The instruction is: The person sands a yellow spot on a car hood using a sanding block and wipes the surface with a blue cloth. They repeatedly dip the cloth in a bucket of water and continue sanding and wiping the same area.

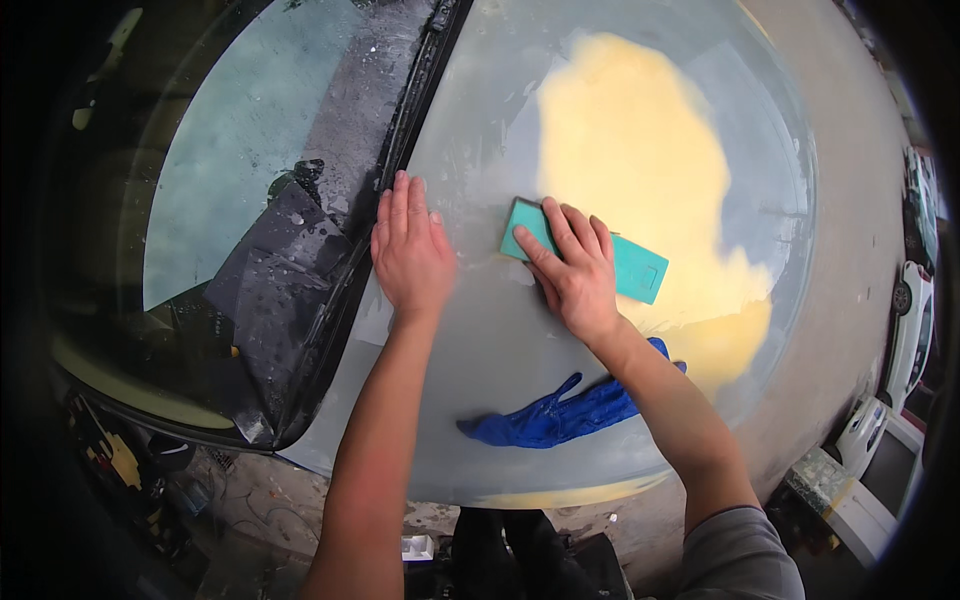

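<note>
My left hand (410,245) lies flat with extended fingers on the grey car panel (470,130), beside the black window seal (345,285). My right hand (570,270) grips a flat teal block (640,270) over the border between grey surface and a pale yellow patch (630,120). What is under the block is hidden. A blue glove (530,425) lies on the panel below my hands, partly behind my right forearm.
Left of the seal is wet glass (210,160) with dark sheets (270,290) on it. Beyond the panel's right edge are pavement (820,330) and parked white cars (910,330). Tools and hoses (220,500) lie on the ground at lower left.
</note>
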Motion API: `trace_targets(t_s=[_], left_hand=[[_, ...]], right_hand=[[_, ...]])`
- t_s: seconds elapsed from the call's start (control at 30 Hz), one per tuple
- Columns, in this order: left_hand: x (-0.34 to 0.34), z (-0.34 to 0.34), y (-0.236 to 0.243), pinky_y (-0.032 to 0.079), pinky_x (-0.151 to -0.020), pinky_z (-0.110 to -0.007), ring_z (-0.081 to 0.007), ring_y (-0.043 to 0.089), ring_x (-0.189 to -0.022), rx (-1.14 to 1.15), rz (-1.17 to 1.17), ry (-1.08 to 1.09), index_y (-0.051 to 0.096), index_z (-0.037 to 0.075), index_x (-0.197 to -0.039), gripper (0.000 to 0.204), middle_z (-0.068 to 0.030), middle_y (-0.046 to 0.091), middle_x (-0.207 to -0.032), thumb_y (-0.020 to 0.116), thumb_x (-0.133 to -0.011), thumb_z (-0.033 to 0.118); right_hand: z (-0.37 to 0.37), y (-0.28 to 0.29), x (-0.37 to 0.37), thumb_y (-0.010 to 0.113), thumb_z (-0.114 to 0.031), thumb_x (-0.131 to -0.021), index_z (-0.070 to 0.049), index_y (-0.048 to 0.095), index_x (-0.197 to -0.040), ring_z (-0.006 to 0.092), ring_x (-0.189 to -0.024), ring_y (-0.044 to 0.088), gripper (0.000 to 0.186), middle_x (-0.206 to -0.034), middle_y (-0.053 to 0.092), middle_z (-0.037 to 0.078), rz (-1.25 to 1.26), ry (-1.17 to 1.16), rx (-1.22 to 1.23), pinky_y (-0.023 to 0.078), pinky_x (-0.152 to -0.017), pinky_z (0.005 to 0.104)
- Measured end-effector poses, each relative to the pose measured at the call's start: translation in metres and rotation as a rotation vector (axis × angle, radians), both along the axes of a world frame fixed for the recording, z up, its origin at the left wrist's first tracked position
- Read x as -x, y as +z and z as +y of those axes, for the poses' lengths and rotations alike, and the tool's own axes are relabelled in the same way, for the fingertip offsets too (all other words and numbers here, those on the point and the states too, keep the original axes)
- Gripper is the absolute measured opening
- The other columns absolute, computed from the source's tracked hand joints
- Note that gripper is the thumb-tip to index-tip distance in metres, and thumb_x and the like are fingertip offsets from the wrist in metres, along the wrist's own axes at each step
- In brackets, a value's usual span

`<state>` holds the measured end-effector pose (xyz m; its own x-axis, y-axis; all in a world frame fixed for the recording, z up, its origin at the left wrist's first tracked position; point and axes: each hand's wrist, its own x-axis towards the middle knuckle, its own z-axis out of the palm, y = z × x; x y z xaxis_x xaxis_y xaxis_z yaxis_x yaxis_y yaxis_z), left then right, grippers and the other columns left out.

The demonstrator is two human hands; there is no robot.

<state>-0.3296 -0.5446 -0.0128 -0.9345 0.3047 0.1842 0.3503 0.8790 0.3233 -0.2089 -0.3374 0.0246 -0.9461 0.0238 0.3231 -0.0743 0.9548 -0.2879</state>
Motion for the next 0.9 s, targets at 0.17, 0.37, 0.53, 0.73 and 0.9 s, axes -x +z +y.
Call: trace_targets(t_s=[0.17, 0.37, 0.53, 0.73, 0.9], left_hand=[[0.001, 0.009, 0.0, 0.041, -0.126, -0.046, -0.0291, 0.05, -0.158, -0.019, 0.009, -0.01, 0.056, 0.015, -0.165, 0.058, -0.0015, 0.049, -0.176, 0.064, -0.108, 0.024], [-0.003, 0.005, 0.002, 0.042, -0.128, -0.047, -0.0317, 0.052, -0.157, -0.028, -0.013, -0.018, 0.057, 0.01, -0.162, 0.057, -0.0064, 0.052, -0.174, 0.065, -0.107, 0.015], [0.003, 0.005, -0.001, 0.04, -0.127, -0.047, -0.0293, 0.049, -0.159, 0.003, -0.023, 0.015, 0.056, 0.014, -0.164, 0.057, -0.0022, 0.047, -0.177, 0.063, -0.109, 0.023], [0.004, 0.029, 0.007, 0.038, -0.128, -0.048, -0.0308, 0.048, -0.159, -0.03, -0.037, -0.045, 0.053, 0.012, -0.166, 0.059, -0.0043, 0.048, -0.176, 0.063, -0.109, 0.022], [0.04, 0.033, -0.005, 0.035, -0.132, -0.048, -0.0327, 0.045, -0.16, 0.002, -0.064, -0.014, 0.045, 0.012, -0.169, 0.063, -0.0089, 0.047, -0.175, 0.063, -0.111, 0.024]], right_hand=[[0.032, 0.013, 0.103, 0.08, -0.017, -0.09, -0.024, 0.079, -0.136, 0.0328, -0.13, 0.063, 0.047, -0.15, 0.067, 0.013, 0.089, 0.011, -0.043, 0.048, -0.11, 0.0514], [0.019, 0.007, 0.104, 0.081, -0.022, -0.096, -0.025, 0.078, -0.14, 0.0371, -0.133, 0.063, 0.044, -0.154, 0.067, 0.017, 0.051, -0.028, -0.051, 0.048, -0.112, 0.0505], [0.01, 0.0, -0.019, 0.085, -0.024, -0.09, -0.025, 0.08, -0.139, 0.0376, -0.138, 0.064, 0.05, -0.161, 0.063, 0.018, -0.072, 0.126, -0.072, 0.047, -0.113, 0.0541], [0.072, 0.008, 0.153, 0.076, -0.026, -0.102, -0.025, 0.076, -0.144, 0.0322, -0.13, 0.064, 0.042, -0.152, 0.067, 0.014, 0.119, -0.185, -0.145, 0.048, -0.112, 0.0484], [0.019, 0.001, -0.016, 0.079, -0.015, -0.089, -0.022, 0.078, -0.137, 0.0365, -0.136, 0.062, 0.049, -0.155, 0.064, 0.018, 0.011, -0.085, -0.073, 0.048, -0.112, 0.0542]])
